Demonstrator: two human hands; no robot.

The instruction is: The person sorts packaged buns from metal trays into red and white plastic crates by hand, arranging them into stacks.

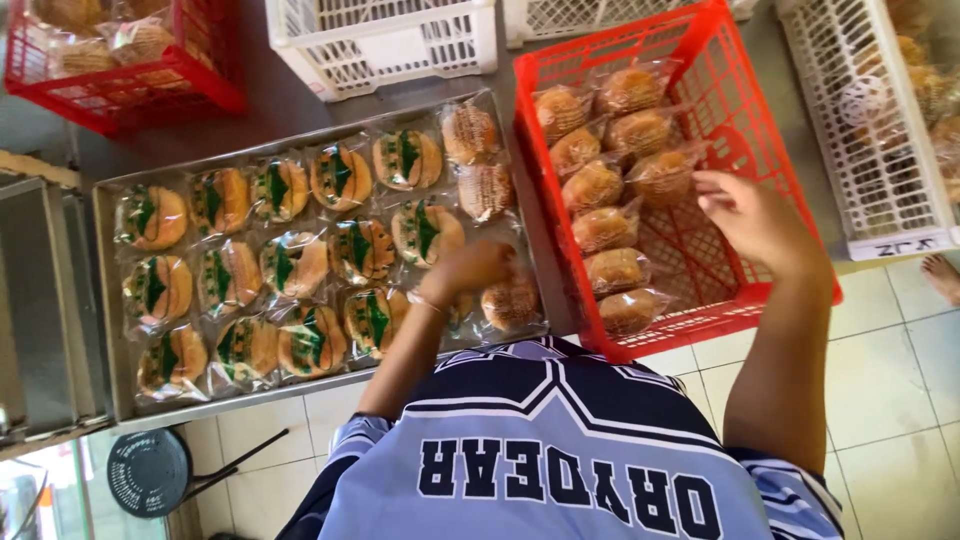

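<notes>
Flanking hands (470, 270): green-labelled buns (290, 265), red crate (750, 120).

2 red crates (762, 120), 3 white crates (385, 40), 1 tray (105, 300), 2 hands (745, 215).

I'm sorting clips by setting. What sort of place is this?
Probably a bakery's packing area: a metal tray of wrapped buns, a red crate being filled with them, and more crates around on a tiled floor.

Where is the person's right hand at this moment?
In the head view, the right hand is inside the red crate on the right, fingers beside the wrapped buns stacked along its left side.
</notes>
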